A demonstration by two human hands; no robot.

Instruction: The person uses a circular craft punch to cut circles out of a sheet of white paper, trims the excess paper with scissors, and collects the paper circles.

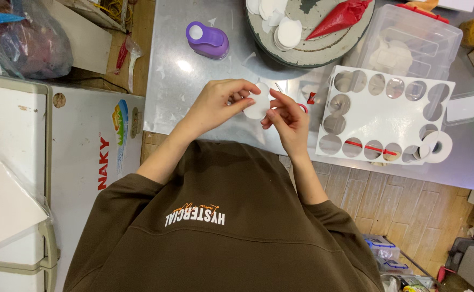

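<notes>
Hands meet over the near edge of a shiny sheet-metal tabletop (194, 103), seen from above the person's head. Left hand (218, 103) curls its fingers around the left edge of a small white paper disc (257, 104); thumb and fingertips pinch it. Right hand (286, 120) closes on the disc's right edge, fingertips bent inward and touching it. Disc held upright-ish between both hands, above the table surface, not lying on it. Both forearms are bare; brown sweatshirt sleeves (139, 216) are pushed up past the wrists.

Just right of the right hand lies a white sheet of card with round holes punched out of it (394, 116), flat on the metal. A thin red stick (371, 146) lies across its lower row of holes. A white ring-shaped roll of tape (438, 147) sits at the sheet's lower right corner.

Well beyond the hands: a purple plastic hole punch with a white button (208, 40), and a round grey tray (307, 48) bearing a pile of white discs (280, 24) and a red piping bag (337, 19). A clear plastic lidded box (410, 40) stands right of the tray. A white chest-like cabinet (85, 162) stands to the person's left.
</notes>
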